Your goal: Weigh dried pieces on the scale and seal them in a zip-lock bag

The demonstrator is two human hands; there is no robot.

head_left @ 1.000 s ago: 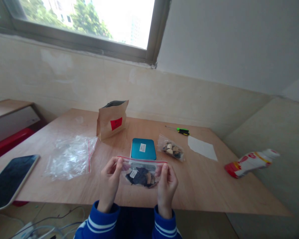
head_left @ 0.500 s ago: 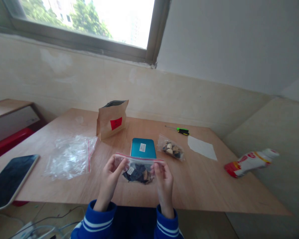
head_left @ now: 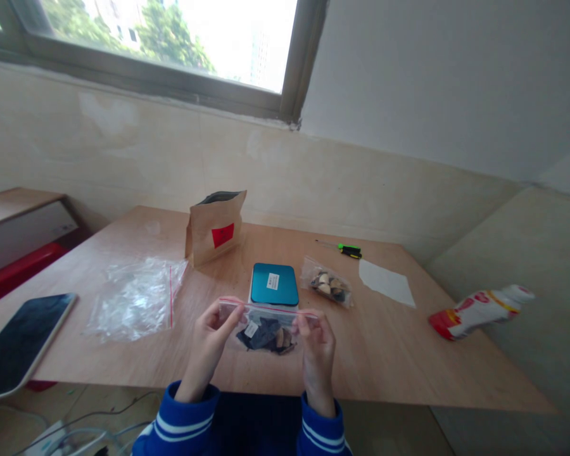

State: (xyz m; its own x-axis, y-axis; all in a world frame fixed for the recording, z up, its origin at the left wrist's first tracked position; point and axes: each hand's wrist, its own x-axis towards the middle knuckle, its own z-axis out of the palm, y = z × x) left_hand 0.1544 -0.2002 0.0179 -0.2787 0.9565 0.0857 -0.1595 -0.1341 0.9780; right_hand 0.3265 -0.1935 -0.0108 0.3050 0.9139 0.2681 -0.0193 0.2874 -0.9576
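While I watch through the head camera, the person's left hand and right hand stay apart, one on each end of a clear zip bag, pinching its edges between thumb and fingers. The bag is lifted above a wooden surface, just in front of a teal tin, which serves as my landmark. A red-edged seal runs along the top of the bag, though I cannot tell from here whether it is closed. Inside lie dark and tan chunks, too small for me to identify, and a small white label sits on the plastic.

Just right of the teal tin lies a smaller zip bag of similar chunks. Further right of the tin are a green-handled screwdriver and a sheet of white paper, with a red-and-white plastic bottle on its side well beyond them. Behind and left of the tin, a kraft paper pouch with a red label stands upright. A flattened, empty-looking plastic bag lies left of the tin, and a dark-screened tablet sits further left, at the edge of the surface.
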